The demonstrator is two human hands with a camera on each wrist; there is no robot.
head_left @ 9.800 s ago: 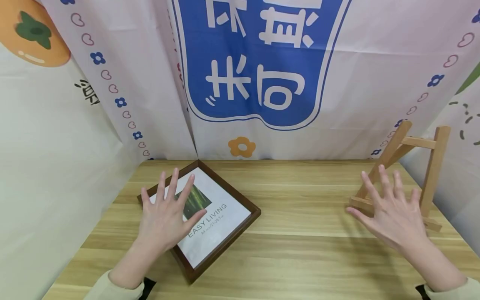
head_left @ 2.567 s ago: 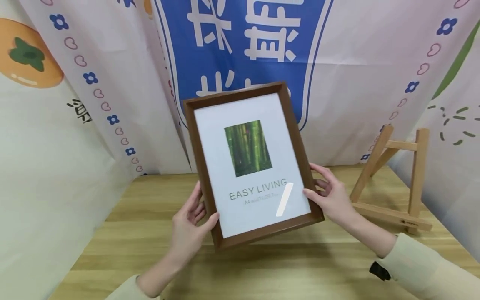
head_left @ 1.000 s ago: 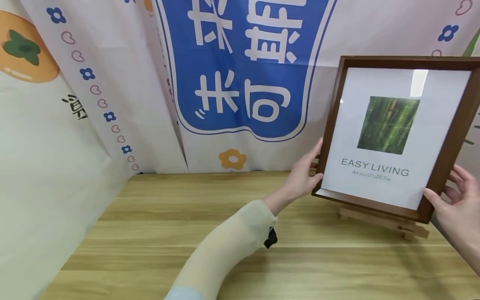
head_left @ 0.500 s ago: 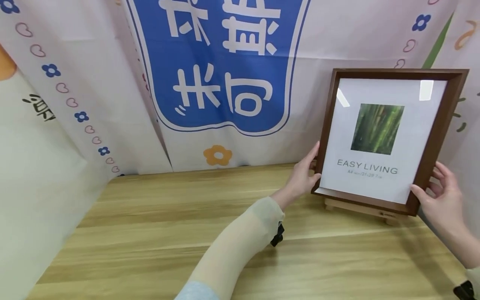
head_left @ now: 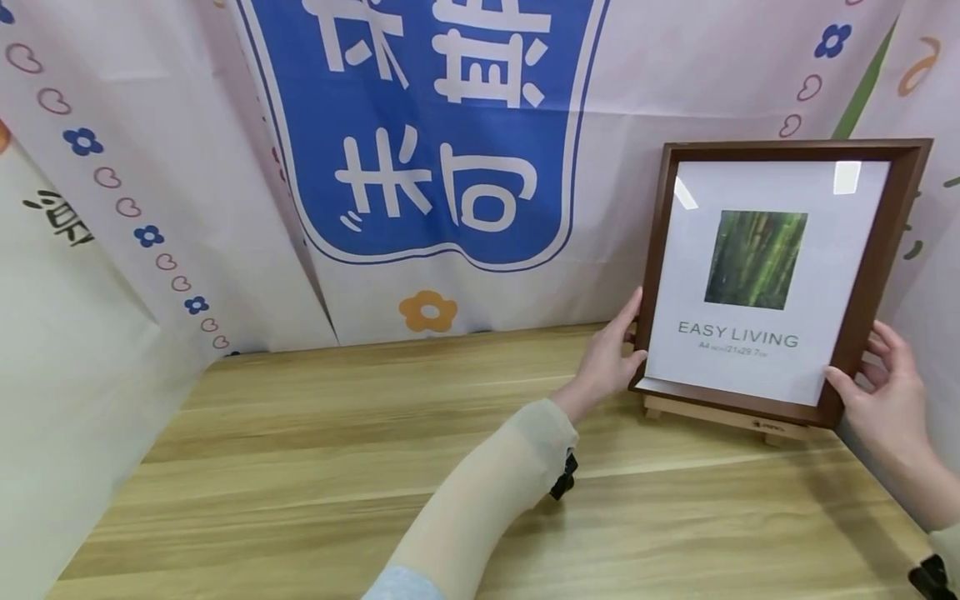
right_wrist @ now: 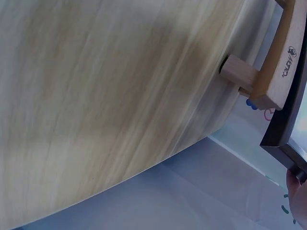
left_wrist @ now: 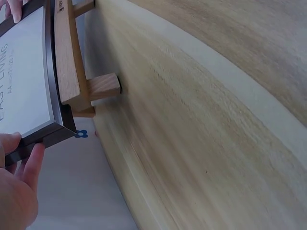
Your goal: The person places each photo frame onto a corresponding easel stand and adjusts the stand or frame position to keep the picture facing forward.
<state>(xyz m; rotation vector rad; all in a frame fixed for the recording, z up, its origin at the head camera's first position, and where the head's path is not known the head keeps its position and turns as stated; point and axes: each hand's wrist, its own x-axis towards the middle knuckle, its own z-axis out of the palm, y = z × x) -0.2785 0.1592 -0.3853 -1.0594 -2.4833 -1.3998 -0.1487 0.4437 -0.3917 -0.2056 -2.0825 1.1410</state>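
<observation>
A brown-rimmed picture frame (head_left: 780, 283) with a green bamboo print and "EASY LIVING" lettering leans upright on a small wooden easel at the table's right. Only the easel's front ledge (head_left: 727, 418) and its feet show below; the frame hides the uprights. My left hand (head_left: 603, 354) grips the frame's left edge near the lower corner, thumb in front and fingers behind. On the opposite edge, my right hand (head_left: 888, 396) holds the lower part the same way. In the left wrist view, the frame's bottom edge lies along the easel ledge (left_wrist: 68, 52).
A wood-grain tabletop (head_left: 337, 467) stretches left and forward of the easel. Printed white cloth (head_left: 615, 192) with a blue panel hangs right behind it, and more cloth stands close on the right. The table's right edge runs just beyond the easel, seen in the right wrist view.
The frame lay flat at the table's left under open hands, then was lifted, carried right and set against the easel. In the last half second the hands and frame have hardly moved.
</observation>
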